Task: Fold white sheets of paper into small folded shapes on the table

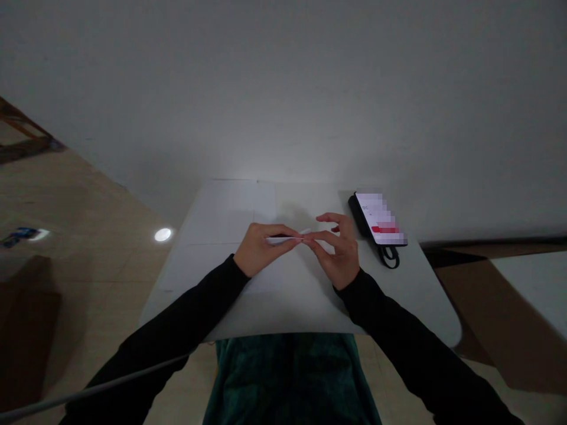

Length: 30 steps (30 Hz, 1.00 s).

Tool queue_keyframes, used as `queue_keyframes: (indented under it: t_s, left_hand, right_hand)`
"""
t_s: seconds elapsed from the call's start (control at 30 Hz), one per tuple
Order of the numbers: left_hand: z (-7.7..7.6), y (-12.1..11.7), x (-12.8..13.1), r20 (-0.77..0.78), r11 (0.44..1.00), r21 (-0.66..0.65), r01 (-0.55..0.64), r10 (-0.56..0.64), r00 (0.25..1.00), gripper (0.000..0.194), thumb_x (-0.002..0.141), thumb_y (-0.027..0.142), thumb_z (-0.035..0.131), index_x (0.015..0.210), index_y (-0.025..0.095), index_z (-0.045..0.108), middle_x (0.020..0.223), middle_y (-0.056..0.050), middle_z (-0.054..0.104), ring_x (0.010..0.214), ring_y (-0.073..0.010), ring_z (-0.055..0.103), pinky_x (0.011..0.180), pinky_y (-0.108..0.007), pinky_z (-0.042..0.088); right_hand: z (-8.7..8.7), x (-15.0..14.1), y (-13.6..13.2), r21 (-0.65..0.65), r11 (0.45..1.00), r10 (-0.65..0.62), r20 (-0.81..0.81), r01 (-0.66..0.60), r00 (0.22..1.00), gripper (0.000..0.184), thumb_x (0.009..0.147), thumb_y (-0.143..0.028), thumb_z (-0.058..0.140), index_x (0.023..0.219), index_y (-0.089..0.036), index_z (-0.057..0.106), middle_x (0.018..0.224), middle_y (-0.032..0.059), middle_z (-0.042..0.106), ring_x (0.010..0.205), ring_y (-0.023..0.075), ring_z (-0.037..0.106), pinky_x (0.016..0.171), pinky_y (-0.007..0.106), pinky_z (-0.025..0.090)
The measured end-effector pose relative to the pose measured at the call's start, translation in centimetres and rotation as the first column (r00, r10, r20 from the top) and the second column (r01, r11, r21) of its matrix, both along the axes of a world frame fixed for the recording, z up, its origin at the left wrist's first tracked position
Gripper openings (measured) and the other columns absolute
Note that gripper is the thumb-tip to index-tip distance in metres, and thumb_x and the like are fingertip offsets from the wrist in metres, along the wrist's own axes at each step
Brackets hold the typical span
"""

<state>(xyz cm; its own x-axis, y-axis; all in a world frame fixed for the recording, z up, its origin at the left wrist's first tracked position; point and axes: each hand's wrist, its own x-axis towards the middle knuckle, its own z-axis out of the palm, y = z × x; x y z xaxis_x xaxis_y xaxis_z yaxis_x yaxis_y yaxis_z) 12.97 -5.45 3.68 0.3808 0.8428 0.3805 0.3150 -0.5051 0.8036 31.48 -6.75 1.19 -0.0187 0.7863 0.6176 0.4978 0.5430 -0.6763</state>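
Observation:
A small folded piece of white paper [275, 240] is held above the table, seen nearly edge-on. My left hand [264, 245] grips it between thumb and fingers, and most of it lies inside that grasp. From the other side, my right hand [339, 251] pinches the paper's right end with thumb and index finger, its other fingers raised and loosely curled. The fingertips of both hands meet or almost meet there. Under and left of my left hand, flat white sheets of paper [225, 212] lie on the white table [310, 313].
A lit phone [381, 218] rests on a black case or stand at the table's right, with a black strap loop [390, 258] below it. A wall [283, 88] rises behind the table. Cardboard [487, 307] stands at the right. A grey cable [110, 382] crosses the lower left.

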Motion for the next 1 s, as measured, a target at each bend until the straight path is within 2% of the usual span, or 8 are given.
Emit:
queue_keyframes:
  t_s: [0.1, 0.23, 0.47, 0.7, 0.77, 0.83, 0.9, 1.0]
  left_hand:
    - [0.5, 0.2, -0.3, -0.02, 0.994, -0.074, -0.083, 0.081, 0.996, 0.022, 0.08, 0.036, 0.067, 0.084, 0.017, 0.075, 0.081, -0.004, 0.075, 0.076, -0.0181, 0.07, 0.075, -0.029, 0.057]
    - [0.8, 0.7, -0.7, -0.017, 0.988, -0.146, -0.054, 0.052, 0.998, 0.024, 0.077, 0.039, 0.069, 0.083, 0.016, 0.075, 0.08, -0.005, 0.075, 0.076, -0.0194, 0.07, 0.074, -0.029, 0.057]
    - [0.2, 1.7, -1.7, -0.055, 0.979, -0.204, 0.005, -0.017, 0.998, 0.036, 0.071, 0.037, 0.075, 0.1, 0.017, 0.069, 0.101, -0.006, 0.073, 0.081, -0.0186, 0.07, 0.072, -0.028, 0.056]
    - [1.6, 2.0, -3.6, -0.217, 0.962, -0.18, 0.205, -0.242, 0.946, 0.033, 0.078, 0.039, 0.068, 0.103, 0.018, 0.07, 0.088, -0.004, 0.074, 0.075, -0.0167, 0.069, 0.069, -0.026, 0.054]
    - [2.3, 2.2, -4.6, -0.14, 0.883, -0.346, 0.317, -0.382, 0.913, 0.042, 0.082, 0.046, 0.062, 0.112, 0.017, 0.066, 0.082, -0.006, 0.073, 0.063, -0.015, 0.067, 0.056, -0.024, 0.052]
    - [2.7, 2.5, -5.2, -0.004, 0.724, -0.532, 0.439, -0.521, 0.854, 0.05, 0.086, 0.053, 0.053, 0.117, 0.016, 0.063, 0.081, -0.009, 0.073, 0.062, -0.0165, 0.067, 0.051, -0.024, 0.051]
    - [2.7, 2.7, -5.2, 0.087, 0.647, -0.611, 0.456, -0.517, 0.851, 0.054, 0.087, 0.056, 0.049, 0.119, 0.015, 0.061, 0.086, -0.011, 0.073, 0.067, -0.0178, 0.069, 0.052, -0.024, 0.052]
    - [1.9, 2.4, -3.8, 0.057, 0.754, -0.584, 0.302, -0.333, 0.941, 0.051, 0.077, 0.042, 0.069, 0.118, 0.014, 0.059, 0.09, -0.01, 0.072, 0.074, -0.0154, 0.069, 0.059, -0.021, 0.052]
  right_hand:
    - [-0.3, -0.2, 0.4, -0.255, 0.934, 0.15, -0.357, -0.251, 0.922, 0.036, 0.075, -0.036, 0.073, 0.108, -0.026, 0.063, 0.085, 0.0014, 0.066, 0.071, 0.0158, 0.065, 0.07, 0.035, 0.055]
    - [0.0, -0.5, 0.5, -0.38, 0.787, 0.205, -0.582, -0.486, 0.787, 0.027, 0.072, -0.04, 0.074, 0.087, -0.018, 0.067, 0.065, 0.0008, 0.068, 0.056, 0.0158, 0.067, 0.055, 0.031, 0.057]
    - [0.2, -0.4, 0.3, -0.424, 0.711, 0.222, -0.621, -0.561, 0.751, 0.027, 0.07, -0.04, 0.076, 0.076, -0.016, 0.065, 0.062, 0.0013, 0.068, 0.051, 0.015, 0.066, 0.045, 0.027, 0.057]
    - [0.8, -0.1, 0.3, -0.387, 0.755, 0.191, -0.642, -0.529, 0.742, 0.025, 0.069, -0.036, 0.077, 0.079, -0.018, 0.063, 0.06, -0.0012, 0.065, 0.048, 0.0155, 0.065, 0.042, 0.027, 0.055]
    - [1.1, 0.6, 0.7, -0.377, 0.752, 0.18, -0.672, -0.541, 0.718, 0.025, 0.068, -0.035, 0.077, 0.081, -0.018, 0.063, 0.061, -0.0017, 0.065, 0.046, 0.0149, 0.064, 0.04, 0.026, 0.053]
    - [1.2, 1.2, 1.0, -0.399, 0.704, 0.19, -0.692, -0.588, 0.697, 0.025, 0.068, -0.034, 0.078, 0.081, -0.018, 0.063, 0.061, -0.0019, 0.065, 0.044, 0.0138, 0.063, 0.037, 0.024, 0.05]
    - [1.1, 1.4, 1.2, -0.429, 0.638, 0.226, -0.689, -0.639, 0.688, 0.026, 0.068, -0.034, 0.078, 0.08, -0.017, 0.064, 0.061, -0.0009, 0.066, 0.043, 0.014, 0.063, 0.036, 0.024, 0.05]
    - [0.7, 0.9, 0.9, -0.447, 0.6, 0.259, -0.676, -0.663, 0.69, 0.027, 0.067, -0.035, 0.078, 0.079, -0.015, 0.065, 0.061, 0.0006, 0.067, 0.046, 0.0162, 0.065, 0.039, 0.025, 0.054]
